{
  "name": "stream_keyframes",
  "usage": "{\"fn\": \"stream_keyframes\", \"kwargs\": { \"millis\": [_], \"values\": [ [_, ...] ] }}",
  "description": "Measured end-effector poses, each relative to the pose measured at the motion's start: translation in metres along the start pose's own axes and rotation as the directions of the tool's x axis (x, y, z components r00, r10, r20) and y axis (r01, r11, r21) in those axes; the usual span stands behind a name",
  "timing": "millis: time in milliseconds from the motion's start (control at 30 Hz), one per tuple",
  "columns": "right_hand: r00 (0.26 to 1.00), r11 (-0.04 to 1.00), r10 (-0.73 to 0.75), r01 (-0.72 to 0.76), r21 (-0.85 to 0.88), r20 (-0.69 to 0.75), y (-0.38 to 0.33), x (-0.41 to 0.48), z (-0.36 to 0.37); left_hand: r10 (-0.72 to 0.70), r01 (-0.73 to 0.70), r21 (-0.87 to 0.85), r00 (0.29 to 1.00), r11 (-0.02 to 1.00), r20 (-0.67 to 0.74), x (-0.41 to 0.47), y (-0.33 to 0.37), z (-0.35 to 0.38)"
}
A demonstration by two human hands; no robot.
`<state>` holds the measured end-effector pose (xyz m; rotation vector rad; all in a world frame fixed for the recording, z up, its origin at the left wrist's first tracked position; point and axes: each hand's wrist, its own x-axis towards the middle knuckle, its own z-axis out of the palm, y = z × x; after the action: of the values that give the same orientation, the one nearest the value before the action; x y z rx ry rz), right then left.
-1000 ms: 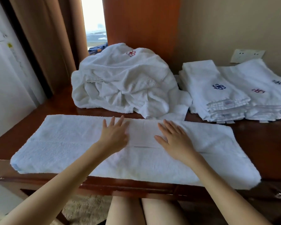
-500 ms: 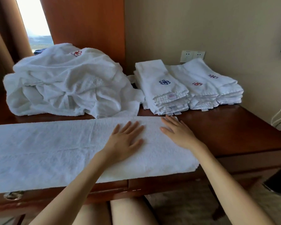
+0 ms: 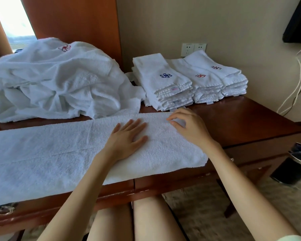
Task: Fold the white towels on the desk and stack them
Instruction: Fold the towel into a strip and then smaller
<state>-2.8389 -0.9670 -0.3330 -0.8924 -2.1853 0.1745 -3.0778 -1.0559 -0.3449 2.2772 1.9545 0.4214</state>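
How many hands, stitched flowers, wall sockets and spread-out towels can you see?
Hands: 2, the left hand and the right hand
Stitched flowers: 4
Wall sockets: 2
Spread-out towels: 1
Total: 9

- Beige wall (image 3: 215,23) with a double wall socket (image 3: 193,49) low down.
- Reddish wood panel (image 3: 73,23) at left, beside a daylight-bright window (image 3: 12,20).
- Red-brown wooden desk (image 3: 241,115) with a metal drawer handle (image 3: 4,208).
- Beige carpet (image 3: 207,206); black waste bin (image 3: 292,164) at right.
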Motion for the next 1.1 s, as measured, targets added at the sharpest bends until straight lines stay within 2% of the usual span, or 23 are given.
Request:
{"fn": "stream_keyframes", "kwargs": {
  "millis": [100, 200, 333, 433, 533, 633, 767, 833, 900, 1000, 1100],
  "values": [
    [0.994, 0.998, -0.054, 0.053, -0.014, -0.093, -0.012, -0.029, -0.007, 0.005, -0.006, -0.046, 1.000, 0.999, -0.031, 0.000, 0.001, 0.000],
    [0.986, 0.987, -0.137, 0.128, -0.099, -0.094, -0.018, -0.070, -0.007, 0.029, -0.040, -0.089, 0.991, 0.995, -0.128, -0.003, 0.004, -0.004],
    [0.987, 0.973, -0.152, 0.140, -0.185, -0.055, -0.011, -0.114, -0.003, 0.220, -0.230, -0.005, 0.938, 0.973, -0.269, -0.015, 0.017, -0.012],
    [0.980, 0.939, -0.199, 0.194, -0.284, 0.012, -0.005, -0.122, -0.001, 0.345, -0.348, 0.037, 0.901, 0.937, -0.262, -0.034, 0.032, -0.011],
    [0.975, 0.950, -0.222, 0.209, -0.232, -0.032, -0.001, -0.120, -0.005, 0.403, -0.396, 0.073, 0.904, 0.915, -0.142, -0.058, 0.042, 0.002],
    [0.970, 0.953, -0.233, 0.214, -0.216, -0.068, -0.001, -0.118, -0.015, 0.404, -0.387, 0.211, 0.914, 0.897, -0.040, -0.072, 0.042, 0.011],
    [0.976, 0.974, -0.170, 0.145, -0.175, -0.137, -0.001, -0.107, -0.024, 0.415, -0.377, 0.234, 0.898, 0.896, -0.146, -0.077, 0.041, 0.001],
    [0.978, 0.997, -0.073, 0.064, -0.050, -0.195, -0.002, -0.096, -0.028, 0.405, -0.364, 0.215, 0.892, 0.906, -0.200, -0.078, 0.039, -0.006],
    [0.981, 0.996, 0.008, 0.008, 0.084, -0.194, -0.003, -0.083, -0.032, 0.393, -0.336, 0.237, 0.883, 0.911, -0.256, -0.080, 0.035, -0.013],
    [0.988, 0.972, 0.107, -0.079, 0.222, -0.115, -0.002, -0.062, -0.034, 0.286, -0.202, 0.260, 0.895, 0.944, -0.344, -0.078, 0.029, -0.028],
    [0.977, 0.924, 0.206, -0.174, 0.341, -0.059, 0.004, -0.041, -0.029, 0.146, -0.042, 0.281, 0.922, 0.959, -0.359, -0.072, 0.020, -0.047]
  ]
}}
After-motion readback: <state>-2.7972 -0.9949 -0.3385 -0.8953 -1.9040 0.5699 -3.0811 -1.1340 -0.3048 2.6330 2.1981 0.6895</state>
